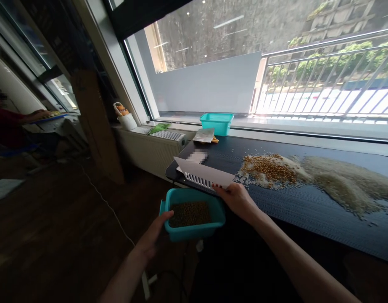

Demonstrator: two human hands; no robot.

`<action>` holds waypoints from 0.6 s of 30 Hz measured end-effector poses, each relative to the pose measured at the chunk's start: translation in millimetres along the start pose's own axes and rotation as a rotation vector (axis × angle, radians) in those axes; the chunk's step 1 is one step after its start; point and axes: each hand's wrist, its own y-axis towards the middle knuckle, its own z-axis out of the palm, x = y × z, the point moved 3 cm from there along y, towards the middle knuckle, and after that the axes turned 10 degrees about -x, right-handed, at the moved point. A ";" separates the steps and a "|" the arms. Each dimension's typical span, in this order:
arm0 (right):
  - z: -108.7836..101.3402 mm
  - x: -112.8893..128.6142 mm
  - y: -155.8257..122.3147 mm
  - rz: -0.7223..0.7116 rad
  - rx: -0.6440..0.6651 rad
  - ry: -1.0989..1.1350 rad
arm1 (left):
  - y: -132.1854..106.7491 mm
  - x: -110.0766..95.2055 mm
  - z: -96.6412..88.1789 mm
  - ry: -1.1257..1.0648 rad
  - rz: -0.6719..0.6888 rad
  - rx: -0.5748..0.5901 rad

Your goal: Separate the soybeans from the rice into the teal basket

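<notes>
My left hand (154, 237) grips the near left rim of a teal plastic tub (181, 232) that holds brown beans (190, 213), held in the air just below the table's edge. My right hand (236, 198) pinches the lower corner of a white slotted tray (201, 173), tilted over the tub. On the dark table (307, 206) lies a heap of yellow beans mixed with rice (269, 168), and to its right a larger pile of white rice (341, 181).
A second teal tub (216, 123) stands on the window sill beside a crumpled wrapper (204, 135). A white radiator (149, 147) runs under the sill. A wooden post (97, 126) stands at left. Another person sits far left. A white cable crosses the wooden floor.
</notes>
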 end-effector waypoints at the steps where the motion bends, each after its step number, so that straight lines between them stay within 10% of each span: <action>1: 2.0 1.8 4.5 -0.028 0.008 -0.034 | 2.9 -0.7 -3.1 -0.005 0.010 -0.008; 18: 33.2 12.3 40.6 -0.236 0.206 -0.097 | 0.8 -26.6 -6.1 -0.083 -0.023 0.027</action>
